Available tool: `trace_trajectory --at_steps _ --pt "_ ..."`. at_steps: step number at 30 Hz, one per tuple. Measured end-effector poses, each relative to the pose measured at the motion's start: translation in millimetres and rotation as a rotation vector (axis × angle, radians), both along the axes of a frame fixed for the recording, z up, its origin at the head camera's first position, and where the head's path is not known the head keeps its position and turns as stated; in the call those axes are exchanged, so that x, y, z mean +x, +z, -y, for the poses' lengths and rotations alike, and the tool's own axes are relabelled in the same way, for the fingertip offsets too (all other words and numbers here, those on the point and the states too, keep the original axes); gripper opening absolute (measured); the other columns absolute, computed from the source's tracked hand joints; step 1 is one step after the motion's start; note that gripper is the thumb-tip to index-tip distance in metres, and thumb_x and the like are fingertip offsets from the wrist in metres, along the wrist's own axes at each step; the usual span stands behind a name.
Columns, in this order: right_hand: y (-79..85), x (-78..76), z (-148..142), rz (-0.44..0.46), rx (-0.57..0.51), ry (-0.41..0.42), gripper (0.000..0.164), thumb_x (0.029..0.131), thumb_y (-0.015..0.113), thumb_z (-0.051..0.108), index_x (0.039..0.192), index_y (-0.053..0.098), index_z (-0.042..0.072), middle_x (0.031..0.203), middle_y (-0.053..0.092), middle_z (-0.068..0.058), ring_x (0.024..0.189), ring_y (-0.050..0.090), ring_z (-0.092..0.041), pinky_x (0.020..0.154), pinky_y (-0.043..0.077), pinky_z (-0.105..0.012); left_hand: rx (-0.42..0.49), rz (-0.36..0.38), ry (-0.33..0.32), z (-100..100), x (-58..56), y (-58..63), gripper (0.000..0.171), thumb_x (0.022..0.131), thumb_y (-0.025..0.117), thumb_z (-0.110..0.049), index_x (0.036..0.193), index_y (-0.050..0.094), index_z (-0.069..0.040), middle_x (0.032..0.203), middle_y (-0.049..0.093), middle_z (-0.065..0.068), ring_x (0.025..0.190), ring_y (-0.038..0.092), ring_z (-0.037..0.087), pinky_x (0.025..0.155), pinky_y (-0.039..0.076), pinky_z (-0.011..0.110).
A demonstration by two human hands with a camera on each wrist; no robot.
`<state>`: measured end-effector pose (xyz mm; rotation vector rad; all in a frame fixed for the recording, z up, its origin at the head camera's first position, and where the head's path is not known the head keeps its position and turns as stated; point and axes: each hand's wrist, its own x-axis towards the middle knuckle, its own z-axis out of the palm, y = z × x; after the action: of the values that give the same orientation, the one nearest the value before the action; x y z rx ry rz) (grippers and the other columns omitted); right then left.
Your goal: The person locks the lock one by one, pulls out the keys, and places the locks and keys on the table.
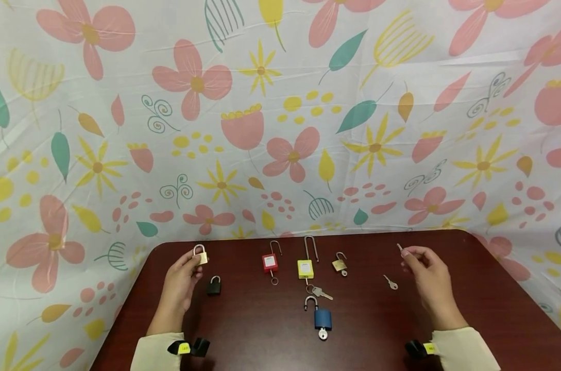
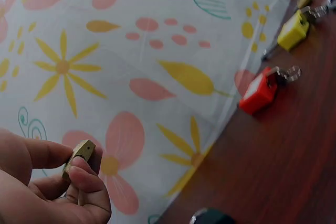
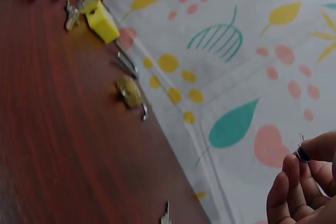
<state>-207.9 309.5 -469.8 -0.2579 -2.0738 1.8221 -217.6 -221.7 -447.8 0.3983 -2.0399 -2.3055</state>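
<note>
Raised over the left side of the table, my left hand [image 1: 178, 282] pinches a small brass padlock [image 1: 202, 258] between thumb and fingers, its shackle pointing up. The left wrist view shows the underside of that padlock [image 2: 85, 149]. On the table just right of this hand lies a black padlock [image 1: 214, 286], its shackle seemingly closed. Over the right side, my right hand [image 1: 432, 281] pinches a small key [image 1: 399, 247] at fingertip and thumb; the fingers hide part of it. A second key [image 1: 391, 282] lies on the table, left of and below that hand.
Between the hands lie a red padlock [image 1: 270, 262], a yellow padlock [image 1: 305, 269], another brass padlock [image 1: 339, 265] and a blue padlock [image 1: 323, 318], all with shackles open and keys or rings attached. Flowered cloth [image 1: 294, 206] hangs behind the dark table [image 1: 261, 330].
</note>
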Motion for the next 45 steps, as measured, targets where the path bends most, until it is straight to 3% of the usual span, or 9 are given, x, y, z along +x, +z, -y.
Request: trace_trajectory --at_steps 4,12,14,20,24,30,38,41,45 --pt "-5.4 -1.9 -7.5 0.017 0.022 0.012 0.03 0.099 0.066 0.021 0.121 0.064 0.0 0.085 0.066 0.016 0.077 0.065 -0.002 0.068 0.055 -0.015 -0.04 0.016 0.0 7.5 2.2 -8.1 0.049 0.107 0.05 -0.02 0.151 0.04 0.0 0.1 0.055 -0.009 0.08 0.052 0.003 0.076 0.048 0.017" --pt "-15.2 -1.4 -14.7 0.16 0.26 0.065 0.044 0.107 0.051 0.026 0.138 0.056 -0.005 0.086 0.059 0.025 0.078 0.061 0.0 0.069 0.055 -0.018 -0.174 0.096 0.014 18.8 0.0 -24.6 0.042 0.108 0.048 -0.02 0.145 0.047 0.0 0.099 0.056 -0.005 0.084 0.055 0.01 0.076 0.05 0.021" --pt "-17.7 -1.5 -16.4 0.201 0.293 0.084 0.045 0.108 0.048 0.025 0.139 0.054 -0.006 0.089 0.061 0.018 0.079 0.06 0.0 0.068 0.055 -0.019 -0.213 0.111 0.013 21.2 0.1 -27.5 0.042 0.107 0.047 -0.02 0.144 0.048 0.001 0.098 0.057 -0.003 0.084 0.056 0.011 0.074 0.051 0.021" --pt "-23.3 -1.1 -25.7 0.268 0.5 0.101 0.043 0.108 0.044 0.026 0.136 0.057 -0.005 0.108 0.068 -0.022 0.078 0.059 -0.004 0.064 0.051 -0.023 -0.31 0.144 -0.006 25.3 1.3 -33.8 0.043 0.107 0.047 -0.018 0.143 0.047 0.005 0.104 0.059 0.006 0.084 0.057 0.013 0.072 0.053 0.022" --pt "-25.7 -0.6 -33.3 0.27 0.621 0.095 0.04 0.107 0.045 0.023 0.132 0.061 -0.003 0.107 0.07 -0.023 0.077 0.059 -0.009 0.066 0.046 -0.026 -0.338 0.172 -0.059 29.0 -1.5 -41.3 0.04 0.105 0.05 -0.014 0.141 0.051 0.005 0.105 0.061 0.009 0.081 0.059 0.014 0.068 0.054 0.023" --pt "-30.1 1.3 -41.8 0.284 0.687 0.113 0.037 0.105 0.047 0.021 0.128 0.064 -0.002 0.122 0.065 -0.029 0.104 0.061 -0.042 0.082 0.048 -0.049 -0.425 0.185 -0.107 27.8 0.7 -42.9 0.037 0.105 0.049 -0.011 0.136 0.052 0.008 0.099 0.063 0.012 0.077 0.059 0.014 0.067 0.053 0.024" --pt "-35.2 0.3 -46.0 0.286 0.737 0.098 0.027 0.1 0.059 0.02 0.116 0.07 0.001 0.101 0.073 -0.016 0.08 0.062 -0.016 0.069 0.044 -0.031 -0.557 0.177 -0.125 28.3 1.7 -46.1 0.034 0.103 0.049 -0.006 0.13 0.054 0.012 0.106 0.063 0.02 0.079 0.06 0.019 0.068 0.053 0.03" --pt "-36.0 0.7 -46.8 0.286 0.753 0.097 0.025 0.098 0.06 0.019 0.112 0.071 0.001 0.097 0.073 -0.016 0.078 0.061 -0.016 0.068 0.045 -0.031 -0.587 0.184 -0.121 29.2 2.0 -46.2 0.034 0.103 0.048 -0.007 0.131 0.054 0.011 0.108 0.062 0.023 0.078 0.059 0.019 0.067 0.052 0.029" --pt "-35.9 0.4 -47.5 0.29 0.779 0.097 0.022 0.097 0.061 0.019 0.107 0.071 0.002 0.099 0.071 -0.019 0.081 0.063 -0.025 0.068 0.045 -0.034 -0.623 0.188 -0.111 30.2 3.2 -45.5 0.034 0.103 0.047 -0.007 0.13 0.054 0.011 0.105 0.063 0.024 0.076 0.059 0.019 0.066 0.051 0.03"
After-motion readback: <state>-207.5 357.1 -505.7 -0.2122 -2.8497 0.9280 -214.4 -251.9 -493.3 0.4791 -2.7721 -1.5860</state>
